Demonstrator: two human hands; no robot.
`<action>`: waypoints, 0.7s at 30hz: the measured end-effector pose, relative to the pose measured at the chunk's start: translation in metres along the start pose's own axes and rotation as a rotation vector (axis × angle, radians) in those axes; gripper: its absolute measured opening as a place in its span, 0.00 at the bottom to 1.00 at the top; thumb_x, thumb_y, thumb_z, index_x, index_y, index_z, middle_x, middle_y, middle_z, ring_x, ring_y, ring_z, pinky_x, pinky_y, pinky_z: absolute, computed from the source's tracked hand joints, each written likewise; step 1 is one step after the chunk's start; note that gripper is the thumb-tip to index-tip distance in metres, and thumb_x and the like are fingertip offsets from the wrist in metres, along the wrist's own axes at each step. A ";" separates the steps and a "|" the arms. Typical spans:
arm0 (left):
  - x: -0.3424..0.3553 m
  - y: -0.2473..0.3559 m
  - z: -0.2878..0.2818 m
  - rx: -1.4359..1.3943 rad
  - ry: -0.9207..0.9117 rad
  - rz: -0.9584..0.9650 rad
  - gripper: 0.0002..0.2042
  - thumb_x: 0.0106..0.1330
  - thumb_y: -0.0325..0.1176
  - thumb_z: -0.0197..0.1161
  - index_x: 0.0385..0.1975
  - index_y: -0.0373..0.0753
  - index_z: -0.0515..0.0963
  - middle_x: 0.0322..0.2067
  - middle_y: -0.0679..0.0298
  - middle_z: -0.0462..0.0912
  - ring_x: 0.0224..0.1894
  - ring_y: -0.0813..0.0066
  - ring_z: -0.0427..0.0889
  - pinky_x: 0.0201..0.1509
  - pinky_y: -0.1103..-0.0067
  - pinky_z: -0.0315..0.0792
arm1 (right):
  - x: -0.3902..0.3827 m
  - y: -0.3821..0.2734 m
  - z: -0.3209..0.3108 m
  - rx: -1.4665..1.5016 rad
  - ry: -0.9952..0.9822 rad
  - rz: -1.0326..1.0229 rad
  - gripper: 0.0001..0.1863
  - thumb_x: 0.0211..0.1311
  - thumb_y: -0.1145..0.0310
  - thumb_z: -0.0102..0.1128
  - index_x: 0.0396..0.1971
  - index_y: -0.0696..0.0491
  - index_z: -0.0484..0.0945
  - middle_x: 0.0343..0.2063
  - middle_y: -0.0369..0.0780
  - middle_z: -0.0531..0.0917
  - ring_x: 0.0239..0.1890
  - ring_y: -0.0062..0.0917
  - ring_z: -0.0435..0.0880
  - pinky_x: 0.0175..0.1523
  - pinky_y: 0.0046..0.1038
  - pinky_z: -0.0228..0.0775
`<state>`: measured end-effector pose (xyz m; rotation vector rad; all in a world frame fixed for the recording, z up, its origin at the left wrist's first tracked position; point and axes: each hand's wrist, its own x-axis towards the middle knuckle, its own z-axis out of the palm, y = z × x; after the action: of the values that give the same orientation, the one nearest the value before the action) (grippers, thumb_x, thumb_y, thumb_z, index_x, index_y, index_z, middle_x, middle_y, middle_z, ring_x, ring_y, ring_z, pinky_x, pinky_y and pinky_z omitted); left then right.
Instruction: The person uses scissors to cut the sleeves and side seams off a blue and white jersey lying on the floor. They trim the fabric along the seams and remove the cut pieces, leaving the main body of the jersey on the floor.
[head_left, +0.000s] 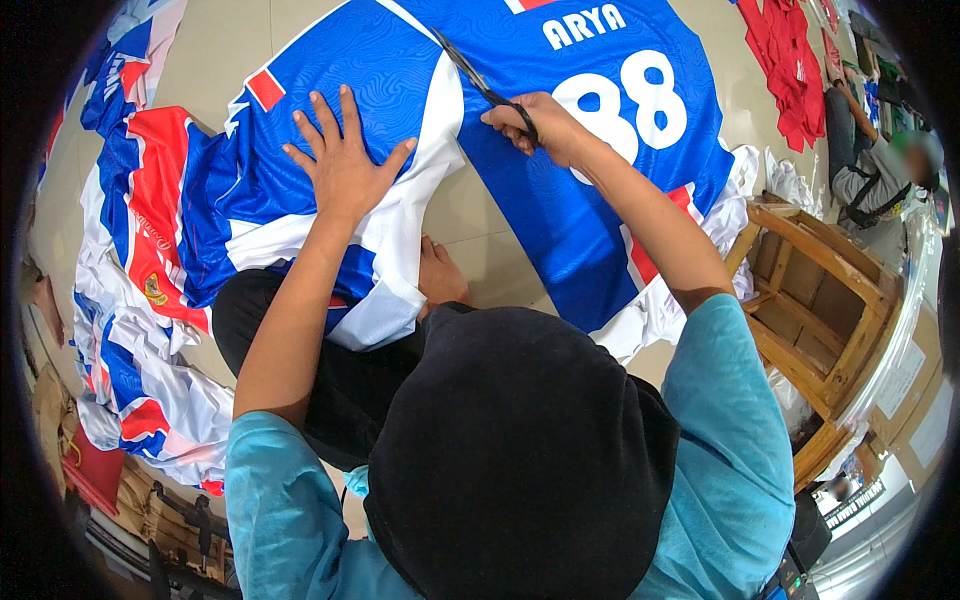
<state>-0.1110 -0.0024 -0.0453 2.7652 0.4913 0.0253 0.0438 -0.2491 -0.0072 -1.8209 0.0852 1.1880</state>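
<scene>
I see the printed fabric sheet (590, 170), blue with white and red panels, spread flat on the tiled floor (215, 45) in front of me. It looks thin, light and limp, the kind of cloth that slides and puckers under a blade, so I judge it wants a flat palm pinning it close beside the cut line, not a pinch at an edge.

My left hand (345, 165) lies open on the blue and white part, fingers spread, pressing down. My right hand (535, 125) is closed around the handles of the black scissors (480, 80), whose blades point away from me along the seam between the white strip and the blue field. Whether the blades are parted or together I cannot make out.

To my left lies a heap of cut fabric pieces (140, 330). A wooden stool (820, 310) stands at my right, and another person (870, 170) sits further off beside red cloth (790, 60).

My dark head covering hides the fabric's near edge and my lap; the rim is dark and bent.
</scene>
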 end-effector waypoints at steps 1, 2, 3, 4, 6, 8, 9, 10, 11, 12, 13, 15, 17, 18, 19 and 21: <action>0.000 0.000 0.000 -0.001 0.000 0.000 0.57 0.58 0.71 0.64 0.80 0.44 0.45 0.78 0.36 0.39 0.78 0.26 0.35 0.70 0.29 0.31 | 0.001 -0.002 0.000 0.002 0.000 -0.008 0.17 0.56 0.57 0.74 0.19 0.51 0.78 0.15 0.31 0.74 0.15 0.14 0.69 0.20 0.19 0.58; 0.000 0.000 -0.001 0.000 -0.001 0.000 0.57 0.58 0.71 0.64 0.80 0.44 0.45 0.78 0.36 0.39 0.78 0.25 0.35 0.70 0.29 0.31 | 0.002 -0.003 0.001 0.003 0.000 -0.016 0.17 0.56 0.57 0.74 0.19 0.51 0.78 0.15 0.31 0.73 0.15 0.14 0.69 0.20 0.19 0.58; 0.000 0.000 -0.001 0.000 -0.001 0.001 0.57 0.58 0.71 0.64 0.80 0.44 0.45 0.78 0.35 0.39 0.78 0.25 0.35 0.70 0.29 0.31 | 0.003 -0.004 0.000 0.005 0.002 -0.024 0.17 0.56 0.57 0.73 0.19 0.51 0.78 0.15 0.30 0.73 0.15 0.14 0.69 0.20 0.19 0.58; 0.000 0.000 -0.001 -0.001 -0.001 0.002 0.57 0.58 0.71 0.64 0.80 0.44 0.45 0.77 0.35 0.39 0.78 0.25 0.35 0.70 0.29 0.31 | 0.004 -0.003 0.000 0.013 -0.010 -0.027 0.17 0.56 0.57 0.73 0.19 0.51 0.78 0.15 0.30 0.73 0.15 0.14 0.69 0.20 0.19 0.58; 0.000 0.001 -0.001 -0.003 -0.001 0.000 0.57 0.58 0.71 0.64 0.80 0.44 0.45 0.77 0.35 0.39 0.78 0.25 0.35 0.70 0.29 0.31 | 0.006 -0.004 -0.001 0.028 -0.034 -0.035 0.17 0.55 0.56 0.74 0.19 0.51 0.77 0.16 0.30 0.73 0.15 0.14 0.69 0.20 0.19 0.57; 0.000 0.000 0.000 -0.004 -0.001 -0.001 0.57 0.58 0.71 0.64 0.80 0.44 0.45 0.77 0.35 0.39 0.78 0.25 0.35 0.70 0.29 0.32 | 0.005 -0.007 0.000 0.019 -0.022 -0.031 0.17 0.55 0.56 0.74 0.19 0.50 0.77 0.15 0.30 0.73 0.15 0.14 0.69 0.20 0.19 0.57; 0.000 0.000 0.000 -0.003 0.000 0.000 0.57 0.58 0.71 0.64 0.80 0.44 0.46 0.77 0.35 0.39 0.78 0.25 0.35 0.70 0.29 0.32 | 0.005 -0.008 0.001 0.014 -0.017 -0.030 0.17 0.55 0.56 0.74 0.19 0.50 0.77 0.15 0.30 0.73 0.15 0.14 0.68 0.20 0.19 0.57; 0.000 0.000 0.000 -0.002 0.001 0.000 0.57 0.58 0.71 0.64 0.80 0.44 0.46 0.77 0.35 0.39 0.78 0.25 0.35 0.70 0.28 0.32 | 0.005 -0.009 0.001 0.022 -0.025 -0.033 0.17 0.55 0.56 0.74 0.19 0.50 0.77 0.15 0.30 0.73 0.15 0.14 0.68 0.20 0.19 0.57; 0.000 0.000 0.000 -0.001 0.002 -0.001 0.57 0.58 0.71 0.64 0.80 0.44 0.46 0.77 0.35 0.39 0.78 0.25 0.35 0.70 0.28 0.32 | 0.005 -0.009 0.001 0.029 -0.033 -0.037 0.17 0.55 0.56 0.74 0.19 0.50 0.77 0.15 0.30 0.73 0.15 0.14 0.68 0.20 0.19 0.57; 0.000 0.000 0.000 -0.002 0.002 0.000 0.57 0.58 0.71 0.64 0.80 0.44 0.46 0.77 0.35 0.39 0.78 0.25 0.35 0.70 0.28 0.32 | 0.005 -0.009 0.000 0.037 -0.040 -0.040 0.17 0.55 0.56 0.74 0.19 0.50 0.77 0.15 0.30 0.73 0.15 0.14 0.68 0.20 0.19 0.57; 0.000 0.000 0.000 -0.003 0.003 0.001 0.57 0.58 0.71 0.64 0.80 0.44 0.46 0.77 0.35 0.39 0.78 0.25 0.35 0.70 0.28 0.32 | 0.006 -0.009 0.000 0.036 -0.042 -0.040 0.17 0.54 0.56 0.73 0.19 0.50 0.77 0.15 0.30 0.73 0.15 0.14 0.68 0.20 0.19 0.57; 0.000 0.000 0.000 -0.004 0.000 0.001 0.57 0.58 0.71 0.64 0.80 0.44 0.46 0.78 0.35 0.39 0.78 0.25 0.35 0.70 0.28 0.32 | 0.007 -0.008 -0.001 0.035 -0.048 -0.039 0.17 0.54 0.56 0.73 0.19 0.50 0.77 0.15 0.30 0.73 0.15 0.14 0.68 0.20 0.19 0.57; 0.000 0.000 0.000 -0.006 -0.002 -0.001 0.57 0.58 0.71 0.64 0.80 0.44 0.46 0.78 0.35 0.39 0.78 0.25 0.35 0.70 0.28 0.31 | 0.007 -0.008 -0.001 0.022 -0.036 -0.049 0.16 0.54 0.56 0.73 0.19 0.50 0.77 0.15 0.30 0.73 0.15 0.14 0.68 0.20 0.18 0.57; 0.000 0.000 0.000 -0.006 -0.002 -0.002 0.57 0.58 0.71 0.65 0.80 0.44 0.46 0.78 0.35 0.39 0.78 0.25 0.35 0.70 0.29 0.31 | 0.006 -0.009 -0.001 0.016 -0.030 -0.055 0.16 0.54 0.57 0.73 0.19 0.49 0.77 0.15 0.30 0.73 0.15 0.14 0.68 0.20 0.18 0.57; 0.000 0.000 0.000 -0.006 -0.002 -0.003 0.57 0.58 0.71 0.65 0.80 0.44 0.46 0.78 0.35 0.39 0.78 0.25 0.35 0.70 0.29 0.31 | 0.007 -0.010 -0.001 0.015 -0.037 -0.051 0.16 0.54 0.57 0.73 0.18 0.49 0.77 0.15 0.30 0.73 0.15 0.14 0.68 0.20 0.18 0.57; 0.000 0.001 -0.001 -0.007 -0.006 -0.007 0.57 0.58 0.71 0.65 0.80 0.45 0.46 0.78 0.36 0.39 0.78 0.25 0.35 0.70 0.29 0.31 | 0.008 -0.011 -0.001 0.015 -0.051 -0.044 0.16 0.54 0.57 0.73 0.18 0.49 0.76 0.15 0.30 0.73 0.15 0.14 0.68 0.20 0.18 0.56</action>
<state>-0.1107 -0.0028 -0.0437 2.7559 0.4983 0.0164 0.0546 -0.2401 -0.0061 -1.7700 0.0247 1.1985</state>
